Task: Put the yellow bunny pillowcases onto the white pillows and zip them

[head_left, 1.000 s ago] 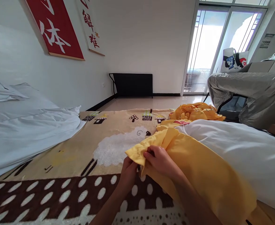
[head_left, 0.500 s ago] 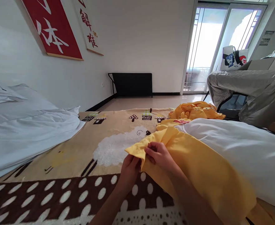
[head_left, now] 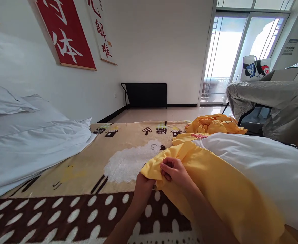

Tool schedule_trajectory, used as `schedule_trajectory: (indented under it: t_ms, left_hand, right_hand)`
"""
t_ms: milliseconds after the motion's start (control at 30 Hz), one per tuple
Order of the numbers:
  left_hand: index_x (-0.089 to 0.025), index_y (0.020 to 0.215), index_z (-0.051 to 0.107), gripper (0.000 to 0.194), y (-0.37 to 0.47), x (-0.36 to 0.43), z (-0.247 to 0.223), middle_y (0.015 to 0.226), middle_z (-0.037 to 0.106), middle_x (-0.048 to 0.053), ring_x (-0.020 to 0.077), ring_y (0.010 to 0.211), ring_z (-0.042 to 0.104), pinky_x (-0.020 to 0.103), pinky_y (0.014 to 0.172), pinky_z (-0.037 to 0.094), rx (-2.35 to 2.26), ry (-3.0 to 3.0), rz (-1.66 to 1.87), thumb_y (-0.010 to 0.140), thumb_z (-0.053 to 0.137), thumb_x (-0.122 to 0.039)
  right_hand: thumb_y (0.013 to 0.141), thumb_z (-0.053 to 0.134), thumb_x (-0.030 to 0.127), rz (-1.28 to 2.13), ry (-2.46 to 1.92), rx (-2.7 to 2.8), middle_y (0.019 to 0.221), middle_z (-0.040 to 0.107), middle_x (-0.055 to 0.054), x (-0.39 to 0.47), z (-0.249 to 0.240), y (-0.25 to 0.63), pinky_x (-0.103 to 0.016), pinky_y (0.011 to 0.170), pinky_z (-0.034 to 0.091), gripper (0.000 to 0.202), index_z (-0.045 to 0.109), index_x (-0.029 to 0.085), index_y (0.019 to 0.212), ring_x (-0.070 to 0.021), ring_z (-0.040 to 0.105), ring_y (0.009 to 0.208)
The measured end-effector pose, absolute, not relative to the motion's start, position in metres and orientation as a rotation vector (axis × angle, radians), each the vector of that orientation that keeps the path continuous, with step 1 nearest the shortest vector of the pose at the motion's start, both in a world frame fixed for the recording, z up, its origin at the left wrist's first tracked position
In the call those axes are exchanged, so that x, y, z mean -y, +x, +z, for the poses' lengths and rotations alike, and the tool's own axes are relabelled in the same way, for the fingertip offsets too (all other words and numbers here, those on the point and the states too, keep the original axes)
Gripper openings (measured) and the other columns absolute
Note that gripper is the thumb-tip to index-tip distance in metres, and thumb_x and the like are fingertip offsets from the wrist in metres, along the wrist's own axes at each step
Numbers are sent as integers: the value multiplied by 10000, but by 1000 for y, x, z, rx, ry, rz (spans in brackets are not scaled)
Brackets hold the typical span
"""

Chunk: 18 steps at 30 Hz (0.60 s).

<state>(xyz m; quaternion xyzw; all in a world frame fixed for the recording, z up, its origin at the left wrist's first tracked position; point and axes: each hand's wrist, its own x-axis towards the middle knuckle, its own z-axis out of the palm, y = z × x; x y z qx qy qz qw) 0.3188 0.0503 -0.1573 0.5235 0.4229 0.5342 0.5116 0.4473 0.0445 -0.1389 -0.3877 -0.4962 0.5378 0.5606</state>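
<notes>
Over the near right part of the patterned blanket [head_left: 87, 149], both hands are holding up a corner of the yellow cloth [head_left: 215, 183]. The left hand [head_left: 144, 185] is reaching in from the blanket's near edge, its forearm slanting up and to the right, its back showing and its fingers curling under the cloth's edge; it is gripping the corner nearly closed, with the fingertips hiding beneath the fold. The right hand [head_left: 173, 170] is coming in from the near right, its forearm slanting up and to the left, its wrist lying over the cloth; its thumb and bent forefinger are pinching a small fold, leaving hardly any gap, while its other fingers are curling in below. The yellow cloth is spreading from the hands toward the blanket's near right side, lying against a white quilt [head_left: 263, 162]. A yellow bundle [head_left: 212, 124] is sitting at the blanket's far right corner, and white bedding [head_left: 32, 145] is covering the blanket's left side.
</notes>
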Motion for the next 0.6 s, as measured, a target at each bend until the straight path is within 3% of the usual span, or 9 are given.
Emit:
schedule_trajectory:
  t_ms: [233, 400, 600]
  left_hand:
    - [-156, 721, 699, 236, 314, -52, -159, 720, 687, 47, 203, 694, 596, 264, 614, 480, -995, 1093, 1372, 599, 671, -357]
    - [-152, 906, 683, 345, 315, -51, -166, 734, 681, 24, 158, 636, 564, 236, 561, 446, -989, 1080, 1265, 621, 694, -347]
    - [-145, 893, 665, 376, 319, -50, -167, 780, 689, 40, 164, 670, 596, 260, 618, 476, -895, 947, 1286, 595, 737, -362]
  right_hand:
    - [700, 617, 508, 1116, -1018, 1278, 485, 425, 64, -45, -144, 441, -202, 398, 242, 375, 449, 185, 609, -49, 333, 413]
    - [720, 610, 472, 1041, -1018, 1287, 514, 402, 57, -44, -144, 439, -206, 426, 269, 349, 450, 184, 604, -60, 342, 454]
    - [653, 649, 558, 1150, -953, 1191, 493, 381, 71, -43, -140, 438, -212, 411, 237, 424, 445, 189, 608, -53, 309, 433]
